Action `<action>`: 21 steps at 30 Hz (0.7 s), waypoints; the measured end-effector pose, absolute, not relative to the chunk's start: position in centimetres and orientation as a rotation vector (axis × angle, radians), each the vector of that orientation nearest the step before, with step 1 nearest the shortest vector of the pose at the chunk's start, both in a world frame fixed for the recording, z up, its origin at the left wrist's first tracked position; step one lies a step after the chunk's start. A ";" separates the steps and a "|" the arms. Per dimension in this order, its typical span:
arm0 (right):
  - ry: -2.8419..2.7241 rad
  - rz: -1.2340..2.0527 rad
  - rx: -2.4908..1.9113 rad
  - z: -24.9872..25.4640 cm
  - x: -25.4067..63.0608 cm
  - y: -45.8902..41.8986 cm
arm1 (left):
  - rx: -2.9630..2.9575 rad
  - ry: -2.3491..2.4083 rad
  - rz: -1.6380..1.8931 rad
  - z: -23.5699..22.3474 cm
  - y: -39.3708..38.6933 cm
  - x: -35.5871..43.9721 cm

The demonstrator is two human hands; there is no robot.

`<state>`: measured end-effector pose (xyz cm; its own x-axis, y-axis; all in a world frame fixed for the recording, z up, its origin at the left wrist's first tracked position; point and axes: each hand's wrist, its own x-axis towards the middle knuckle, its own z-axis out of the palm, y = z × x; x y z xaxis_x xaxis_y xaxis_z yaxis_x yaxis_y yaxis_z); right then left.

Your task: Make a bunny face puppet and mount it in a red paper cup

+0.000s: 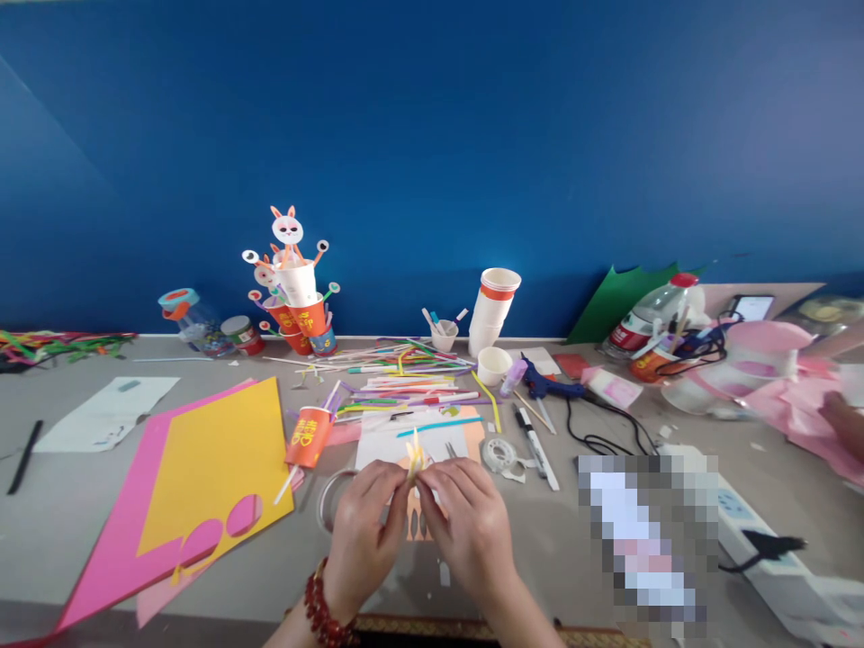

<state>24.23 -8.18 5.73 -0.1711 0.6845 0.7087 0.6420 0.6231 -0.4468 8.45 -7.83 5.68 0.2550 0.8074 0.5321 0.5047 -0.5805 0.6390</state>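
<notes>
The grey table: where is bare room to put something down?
Bare grey table lies left of the yellow card sheet, below the white paper sheet. Around the scattered coloured straws and blue glue gun it is crowded.

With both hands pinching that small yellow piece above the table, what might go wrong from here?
1. The yellow piece is thin and held only between the fingertips of the left hand and right hand; it may bend, tear or slip out.
2. The orange paper cup leans close beside the left hand; a sideways elbow move could knock it over.
3. Loose straws lie just beyond the hands and may scatter.
</notes>
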 end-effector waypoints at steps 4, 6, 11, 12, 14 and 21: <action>-1.871 0.035 -1.061 5.7 24.3 -8.2 | 2.148 1.202 1.225 5.9 -7.8 8.5; -1.878 0.031 -1.059 5.8 24.4 -8.2 | 2.129 1.215 1.214 6.0 -7.8 8.6; -1.905 0.032 -1.070 6.4 24.4 -8.2 | 2.136 1.252 1.195 5.9 -7.8 8.6; -1.911 0.036 -1.070 6.5 24.4 -8.2 | 2.146 1.254 1.188 5.9 -7.8 8.5; -1.921 0.043 -1.074 6.5 24.5 -8.2 | 2.171 1.259 1.179 5.9 -7.8 8.5; -1.917 0.091 -1.052 6.0 24.5 -8.1 | 2.231 1.257 1.184 5.9 -7.8 8.5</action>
<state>24.51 -8.13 5.96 -0.2140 0.6985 0.6829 0.6310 0.6325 -0.4492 8.49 -7.85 5.93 0.2697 0.8189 0.5066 0.5548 -0.5622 0.6133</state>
